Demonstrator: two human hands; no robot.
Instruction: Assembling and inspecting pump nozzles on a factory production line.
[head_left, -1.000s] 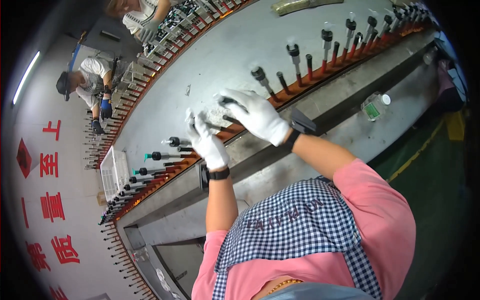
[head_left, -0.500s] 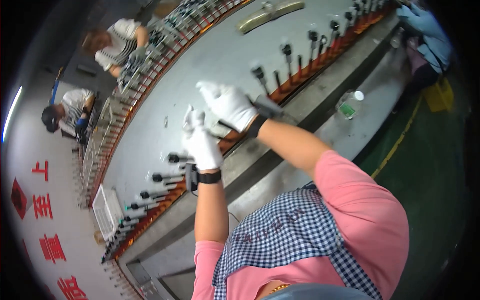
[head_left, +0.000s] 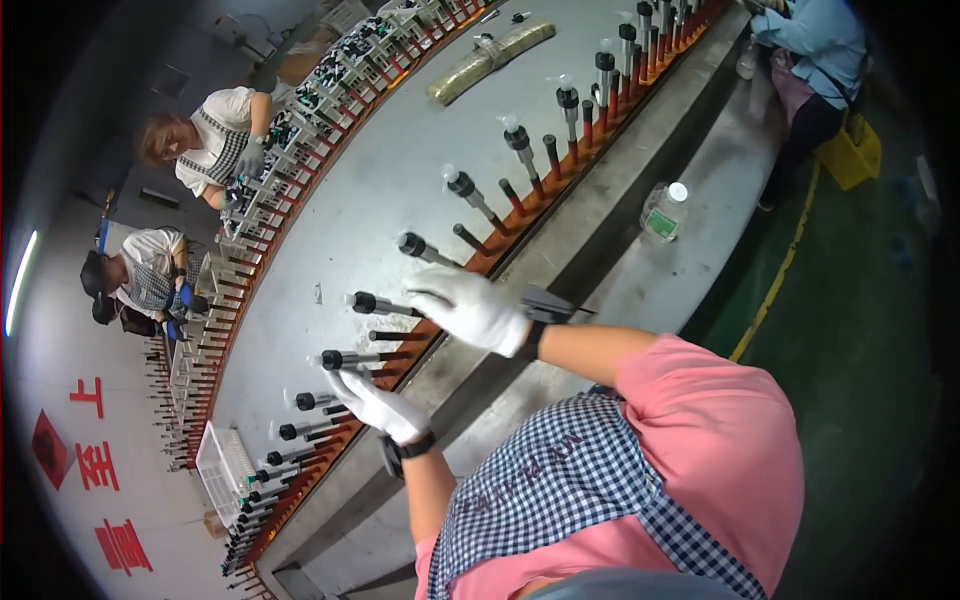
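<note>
Both my hands wear white gloves. My left hand (head_left: 385, 408) is at the near row of pegs, its fingers stretched out beside a silver tube with a black collar and clear tip (head_left: 350, 358). The fingers look flat rather than wrapped round it. My right hand (head_left: 470, 308) lies further right with its fingers extended to the left, just above another black-collared tube (head_left: 378, 304); whether it touches is unclear. A similar tube (head_left: 428, 250) stands beyond that hand. Nothing shows in either hand. A bare dark peg (head_left: 395, 336) sits between the hands.
The peg line (head_left: 530, 205) curves along the grey table (head_left: 330, 210). A wrapped bundle (head_left: 490, 63) lies at the back, a white basket (head_left: 228, 470) at left. A bottle (head_left: 664, 212) stands on the near ledge. Two people work across the table, and another person (head_left: 815, 50) sits far right.
My hands have moved apart from being close together over the line. My left hand came nearer and lower, my right hand lower; the view has shifted too, and more tubes show.
</note>
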